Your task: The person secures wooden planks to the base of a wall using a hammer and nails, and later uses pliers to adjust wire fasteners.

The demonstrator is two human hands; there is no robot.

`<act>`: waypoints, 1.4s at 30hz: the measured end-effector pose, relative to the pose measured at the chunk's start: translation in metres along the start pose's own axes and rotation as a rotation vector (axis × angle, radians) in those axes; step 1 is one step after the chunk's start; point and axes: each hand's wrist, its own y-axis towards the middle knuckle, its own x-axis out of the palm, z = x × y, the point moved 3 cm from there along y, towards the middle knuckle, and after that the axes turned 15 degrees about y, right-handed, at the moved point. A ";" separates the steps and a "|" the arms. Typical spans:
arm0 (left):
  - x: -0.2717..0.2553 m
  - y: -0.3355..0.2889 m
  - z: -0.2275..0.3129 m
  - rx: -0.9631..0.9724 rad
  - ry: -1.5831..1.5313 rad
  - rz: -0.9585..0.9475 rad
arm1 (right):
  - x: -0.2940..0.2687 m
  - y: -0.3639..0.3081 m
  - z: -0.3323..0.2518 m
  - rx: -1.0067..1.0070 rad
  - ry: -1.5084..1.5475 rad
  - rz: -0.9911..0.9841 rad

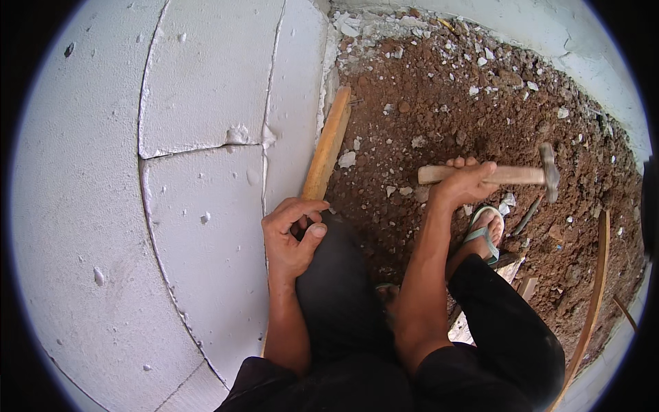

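Note:
My right hand (pixel 461 182) is wrapped round the wooden handle of a hammer (pixel 519 176). Its metal head points right, slightly smeared by motion, above the soil. At the wall, my left hand (pixel 294 232) has its fingers curled in toward the thumb over my left knee. Whatever it may pinch is too small or hidden to name. Just beyond that hand, a narrow wooden board (pixel 328 143) stands along the white wall. Thin nail-like pieces (pixel 355 102) stick out near its far end. The lower part of the board is hidden behind my hand.
White block wall (pixel 206 199) with rough joints rises on the left. Brown soil (pixel 412 103) with white rubble covers the floor. My sandalled foot (pixel 489 230) rests beside wood scraps (pixel 527 288). A long wooden strip (pixel 596 288) leans at right, near another pale wall (pixel 597 65).

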 end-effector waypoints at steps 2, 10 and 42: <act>0.005 0.004 0.005 0.008 0.004 -0.021 | -0.010 -0.018 0.021 0.075 0.009 0.122; 0.000 0.004 0.004 0.022 -0.005 0.018 | -0.031 -0.123 0.078 0.747 -0.440 -0.333; -0.003 0.002 0.004 0.005 0.026 -0.011 | 0.007 -0.005 0.012 0.065 0.050 0.090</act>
